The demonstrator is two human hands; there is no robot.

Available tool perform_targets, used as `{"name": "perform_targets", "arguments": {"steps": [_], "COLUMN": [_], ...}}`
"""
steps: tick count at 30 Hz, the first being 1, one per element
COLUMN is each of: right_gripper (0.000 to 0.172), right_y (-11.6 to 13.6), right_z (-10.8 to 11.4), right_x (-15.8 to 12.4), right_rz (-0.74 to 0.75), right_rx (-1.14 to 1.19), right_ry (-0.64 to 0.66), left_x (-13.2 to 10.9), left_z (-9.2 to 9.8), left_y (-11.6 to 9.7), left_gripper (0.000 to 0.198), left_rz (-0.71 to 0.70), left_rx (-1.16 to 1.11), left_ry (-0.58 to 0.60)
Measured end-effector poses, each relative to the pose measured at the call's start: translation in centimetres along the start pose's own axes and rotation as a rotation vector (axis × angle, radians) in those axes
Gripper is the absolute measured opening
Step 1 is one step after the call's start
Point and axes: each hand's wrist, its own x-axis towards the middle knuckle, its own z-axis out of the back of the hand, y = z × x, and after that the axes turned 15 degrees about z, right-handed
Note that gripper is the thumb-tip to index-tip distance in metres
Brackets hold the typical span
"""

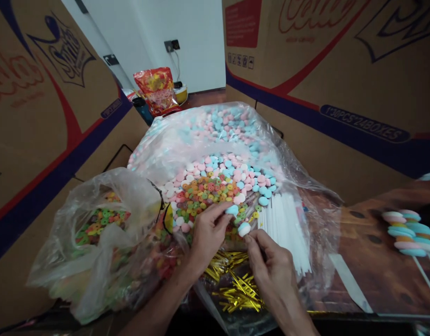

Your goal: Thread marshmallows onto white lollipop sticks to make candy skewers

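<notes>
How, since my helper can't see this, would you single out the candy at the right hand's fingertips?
Start at the big clear bag in the middle, then find the white sticks inside. Just left of them, the right hand pinches a white round candy; the blue candy beside it is in the left hand.

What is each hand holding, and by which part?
Left hand pinches a pale blue round candy by its edge; right hand pinches a white round candy from below.
</notes>
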Motion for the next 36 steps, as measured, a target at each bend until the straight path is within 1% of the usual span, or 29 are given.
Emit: {"name": "perform_targets", "arguments": {"steps": [3,7,10,13,16,17,19,21,22,23,25,27,29,31,36], "right_gripper": [0.033,0.034,0.035,0.034,0.033,0.033,0.034,0.034,0.034,0.034,0.035,0.035,0.035,0.035,0.034], "right_y": [-0.2,-0.2,-0.2,-0.4,-0.7,-0.9,-1.3,-1.9,-2.2,-2.4,-2.9,-3.1,-3.1,-3.1,-3.6], "right_z": [-0.9,-1.4,-1.7,-1.7,-0.7,-0.2,1.0,2.1,2.6,2.9,3.1,3.0,2.8,2.6,2.5], "right_x": [-0.4,-0.3,0.1,0.8,1.9,2.3,2.8,2.9,2.8,2.6,2.1,1.7,1.5,1.4,1.4], "right_rz": [0.0,-0.019,-0.042,-0.057,-0.057,-0.053,-0.052,-0.059,-0.066,-0.073,-0.085,-0.084,-0.078,-0.077,-0.074], "right_rx": [0.015,0.087,0.14,0.164,0.169,0.154,0.09,0.02,-0.004,-0.016,-0.024,-0.028,-0.033,-0.04,-0.044], "right_ry": [-0.035,-0.04,-0.045,-0.059,-0.049,-0.048,-0.064,-0.104,-0.119,-0.122,-0.118,-0.119,-0.124,-0.128,-0.109], "left_x": [-0.5,-1.6,-2.4,-2.5,-1.2,-0.4,1.4,3.3,4.1,4.7,5.5,5.6,5.3,5.0,4.6], "left_z": [0.1,0.6,0.6,0.5,0.5,0.5,0.4,0.1,-0.2,-0.4,-1.0,-1.5,-1.8,-1.9,-1.6], "left_y": [0.3,-1.2,-2.2,-2.6,-2.9,-3.2,-3.7,-4.1,-4.3,-4.4,-4.5,-4.3,-3.9,-3.5,-2.7], "left_gripper": [0.027,0.03,0.038,0.039,0.036,0.036,0.035,0.033,0.031,0.027,0.018,0.014,0.015,0.015,0.009], "left_rz": [0.002,-0.106,-0.194,-0.21,-0.21,-0.22,-0.245,-0.274,-0.293,-0.316,-0.375,-0.42,-0.435,-0.436,-0.473], "left_rx": [-0.04,0.116,0.188,0.181,0.164,0.171,0.249,0.461,0.6,0.735,0.939,1.034,1.057,1.036,0.869], "left_ry": [-0.017,-0.035,0.016,0.094,0.14,0.131,0.053,-0.046,-0.064,-0.064,-0.016,0.022,0.026,0.004,-0.065]}}
